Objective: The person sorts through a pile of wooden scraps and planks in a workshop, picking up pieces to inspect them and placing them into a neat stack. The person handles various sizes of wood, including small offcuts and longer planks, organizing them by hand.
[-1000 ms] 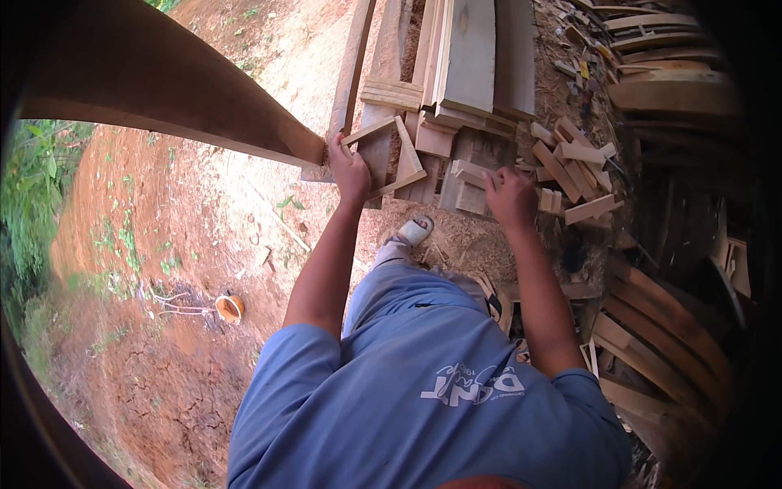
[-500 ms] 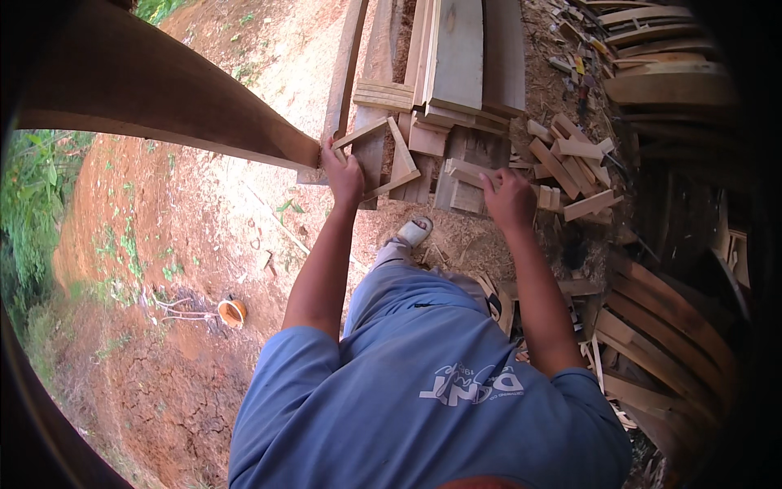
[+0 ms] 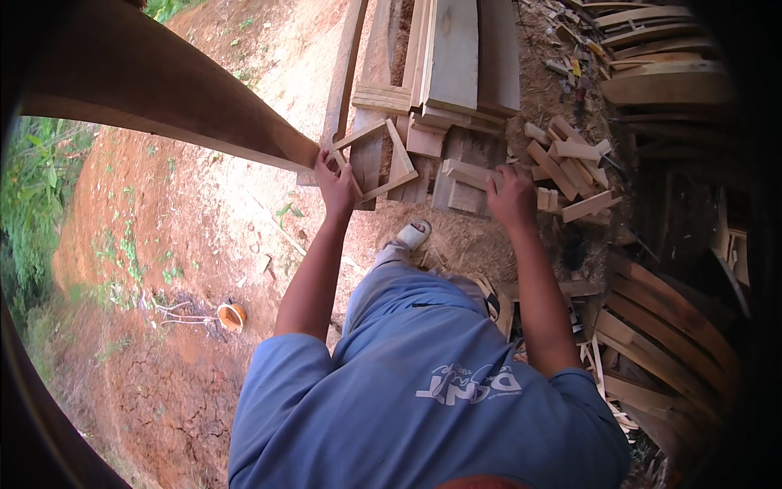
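Head view: left hand [image 3: 336, 186] curled around near end of long dark-brown wooden plank [image 3: 163, 102], which runs up-left out of frame. Right hand [image 3: 511, 196] fingers bent over edge of short pale wooden board [image 3: 466, 174] on stack of grey sawn timber [image 3: 456, 57]. Against half-second-earlier frame: both hands in same grips, plank end hardly shifted. Orange round bucket [image 3: 231, 315] on red dirt slope [image 3: 163, 244] below.

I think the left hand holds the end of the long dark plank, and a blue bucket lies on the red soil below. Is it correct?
Not quite: the bucket is orange, not blue, as the head view shows. The left hand does hold the end of the long dark plank, and the bucket lies on the red soil.
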`<state>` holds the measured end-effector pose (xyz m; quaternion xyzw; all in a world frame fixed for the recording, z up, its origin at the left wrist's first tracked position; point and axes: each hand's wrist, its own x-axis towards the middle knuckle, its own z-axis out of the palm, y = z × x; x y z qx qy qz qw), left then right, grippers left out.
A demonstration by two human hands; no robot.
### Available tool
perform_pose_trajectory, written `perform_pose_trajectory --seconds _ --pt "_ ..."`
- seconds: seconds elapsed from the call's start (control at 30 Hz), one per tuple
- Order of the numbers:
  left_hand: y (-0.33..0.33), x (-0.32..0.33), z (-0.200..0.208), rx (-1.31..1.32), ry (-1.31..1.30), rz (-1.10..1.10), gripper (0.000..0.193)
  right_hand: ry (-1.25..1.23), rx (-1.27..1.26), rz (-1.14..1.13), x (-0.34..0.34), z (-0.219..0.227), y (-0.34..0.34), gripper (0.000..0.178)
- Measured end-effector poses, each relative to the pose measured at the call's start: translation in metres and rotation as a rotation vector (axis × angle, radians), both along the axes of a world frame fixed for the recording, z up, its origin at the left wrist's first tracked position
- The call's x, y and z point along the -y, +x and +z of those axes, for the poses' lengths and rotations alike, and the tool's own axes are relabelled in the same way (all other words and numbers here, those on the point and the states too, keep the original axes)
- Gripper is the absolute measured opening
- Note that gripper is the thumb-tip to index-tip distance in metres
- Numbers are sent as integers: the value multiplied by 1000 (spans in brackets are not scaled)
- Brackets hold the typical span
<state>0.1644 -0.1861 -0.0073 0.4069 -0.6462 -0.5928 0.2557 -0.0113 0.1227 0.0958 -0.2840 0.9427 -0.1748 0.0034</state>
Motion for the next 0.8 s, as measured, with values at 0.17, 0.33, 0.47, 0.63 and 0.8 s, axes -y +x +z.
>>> perform_pose_trajectory --seconds 0.17,0.33,0.47,0.63,0.8 --pt "44 -6 34 -33 -166 -54 57 -57 72 174 -3 -2 -2 41" --pt "80 -29 93 -39 -351 -254 54 -12 80 214 -3 -4 3 49" --pt "87 -55 114 -26 -401 -525 53 -38 -2 275 -3 -21 5 52" --pt "66 -78 118 -55 -349 -745 52 -8 46 279 -5 -33 2 51" --pt "36 -99 100 -35 -272 -871 50 9 32 262 -5 -45 -3 52"
